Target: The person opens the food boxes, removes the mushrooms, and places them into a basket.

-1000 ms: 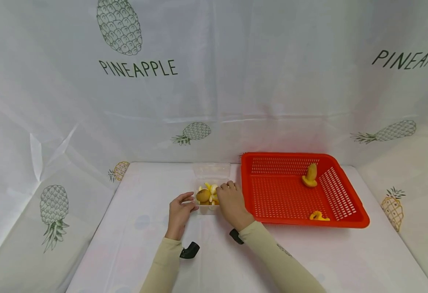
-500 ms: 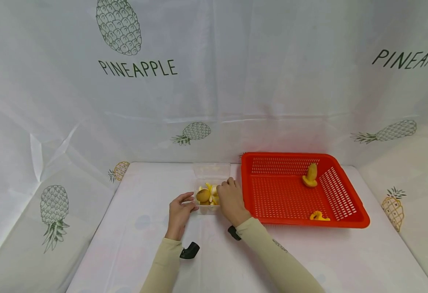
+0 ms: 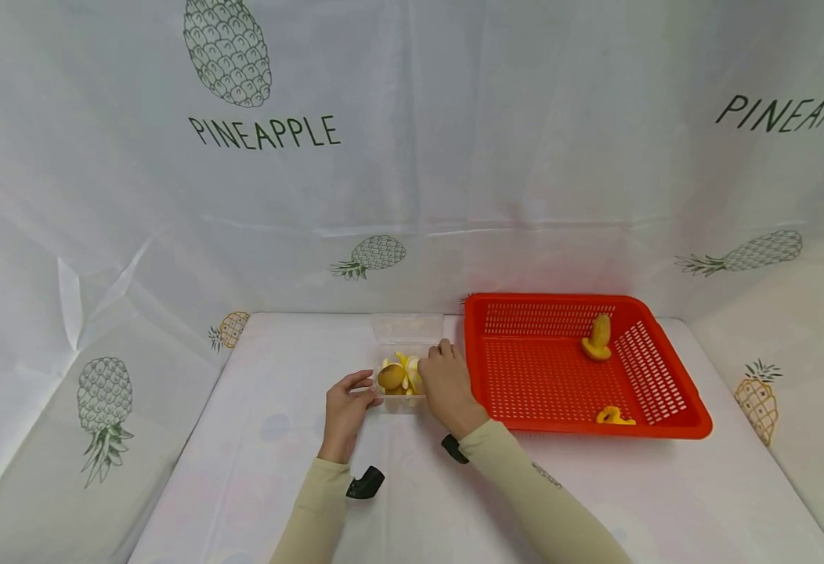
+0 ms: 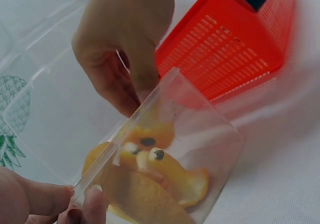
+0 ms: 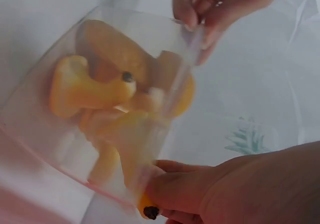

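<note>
A clear plastic box [image 3: 401, 403] stands on the table with its lid [image 3: 408, 327] folded back. Several yellow and brownish pieces lie inside, among them a rounded brownish one [image 3: 391, 377] and curved yellow ones with dark tips [image 5: 100, 89]. My left hand [image 3: 347, 413] is at the box's left side; the left wrist view shows its thumb and finger [image 4: 47, 200] pinching the rim. My right hand [image 3: 447, 390] reaches over the right rim, fingertips pointing down. In the right wrist view its fingers pinch a yellow piece with a dark tip [image 5: 148, 208], partly hidden by the hand.
A red perforated basket [image 3: 546, 380] stands close on the right. It holds a brownish-yellow upright piece with a wider base [image 3: 598, 338] and a small curled yellow piece [image 3: 613, 416]. Behind the white table [image 3: 292, 352] hangs a pineapple-print sheet [image 3: 412, 172].
The right hand has shifted slightly at the box's right side, its knuckles a little higher than a second ago. The left hand, box and basket stay put.
</note>
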`<state>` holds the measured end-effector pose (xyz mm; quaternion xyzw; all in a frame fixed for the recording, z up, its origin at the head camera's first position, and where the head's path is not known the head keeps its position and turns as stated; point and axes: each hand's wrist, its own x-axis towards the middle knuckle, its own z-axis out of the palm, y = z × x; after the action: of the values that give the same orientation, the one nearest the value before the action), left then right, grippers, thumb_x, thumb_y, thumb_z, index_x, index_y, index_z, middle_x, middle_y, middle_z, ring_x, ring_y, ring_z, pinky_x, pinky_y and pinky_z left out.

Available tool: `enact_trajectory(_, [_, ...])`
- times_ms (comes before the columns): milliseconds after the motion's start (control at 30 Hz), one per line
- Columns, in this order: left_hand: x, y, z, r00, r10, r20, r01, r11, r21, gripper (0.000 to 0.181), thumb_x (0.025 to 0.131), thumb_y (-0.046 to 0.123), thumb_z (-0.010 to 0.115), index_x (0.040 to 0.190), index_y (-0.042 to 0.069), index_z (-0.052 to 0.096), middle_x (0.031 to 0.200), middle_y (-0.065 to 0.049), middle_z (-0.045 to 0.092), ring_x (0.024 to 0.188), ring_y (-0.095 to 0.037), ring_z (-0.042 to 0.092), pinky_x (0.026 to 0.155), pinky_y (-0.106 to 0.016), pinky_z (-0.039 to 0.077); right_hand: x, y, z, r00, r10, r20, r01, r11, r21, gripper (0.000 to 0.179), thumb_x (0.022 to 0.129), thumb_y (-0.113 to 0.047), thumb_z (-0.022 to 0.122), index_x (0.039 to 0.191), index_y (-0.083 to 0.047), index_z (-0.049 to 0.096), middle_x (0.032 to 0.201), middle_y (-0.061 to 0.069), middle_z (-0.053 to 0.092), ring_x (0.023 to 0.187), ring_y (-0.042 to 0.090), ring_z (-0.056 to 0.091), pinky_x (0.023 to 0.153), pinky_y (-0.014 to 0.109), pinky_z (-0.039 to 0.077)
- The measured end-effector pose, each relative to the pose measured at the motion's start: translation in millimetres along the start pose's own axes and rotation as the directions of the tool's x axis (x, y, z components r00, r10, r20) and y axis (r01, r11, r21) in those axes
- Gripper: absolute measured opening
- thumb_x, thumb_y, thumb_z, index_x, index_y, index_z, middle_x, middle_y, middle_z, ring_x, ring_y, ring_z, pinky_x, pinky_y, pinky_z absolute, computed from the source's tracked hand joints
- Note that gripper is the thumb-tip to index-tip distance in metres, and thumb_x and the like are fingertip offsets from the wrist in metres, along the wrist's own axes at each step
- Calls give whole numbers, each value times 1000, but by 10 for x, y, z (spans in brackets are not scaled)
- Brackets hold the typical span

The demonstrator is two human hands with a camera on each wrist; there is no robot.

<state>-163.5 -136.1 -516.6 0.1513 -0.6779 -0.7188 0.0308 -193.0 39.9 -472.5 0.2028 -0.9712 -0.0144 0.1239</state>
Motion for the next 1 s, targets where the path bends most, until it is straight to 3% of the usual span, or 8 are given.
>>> enact_trajectory(200, [-3, 11, 6, 1000, -1, 2, 1, 1000, 2, 38, 96, -13, 64, 133, -15, 62, 113, -20, 58, 83, -18, 63, 70, -22, 65, -71, 77, -219, 999, 21, -36, -19, 998, 59, 23, 78, 4, 88, 95, -8, 79, 97, 10, 67, 106, 31, 55, 96, 41, 51])
enact_trajectory(333, [-14, 20, 9, 1000, -7, 5, 7, 1000, 3, 37, 96, -12, 63, 134, -13, 62, 113, -19, 58, 84, -19, 63, 71, -24, 65, -133, 176, -333, 992, 42, -117, -28, 992, 122, 26, 80, 10, 84, 97, -9, 79, 98, 8, 65, 110, 31, 55, 97, 43, 51])
enact_trajectory(567, [-3, 0, -2, 1000, -15, -9, 15, 1000, 13, 36, 97, -11, 64, 133, -12, 64, 112, -19, 58, 83, -17, 62, 72, -25, 66, -275, 414, -447, 954, 50, -295, 3, 984, 178, 23, 79, 8, 87, 93, -9, 79, 96, 8, 65, 110, 34, 57, 95, 48, 54])
enact_trajectory(1000, [1, -1, 17, 1000, -17, -24, 18, 999, 33, 33, 97, -11, 63, 130, -10, 66, 111, -18, 57, 83, -17, 63, 74, -26, 66, -603, 1009, -589, 907, 137, -399, -31, 965, 261, 22, 80, 6, 87, 100, 0, 80, 98, 15, 67, 106, 39, 57, 91, 55, 56])
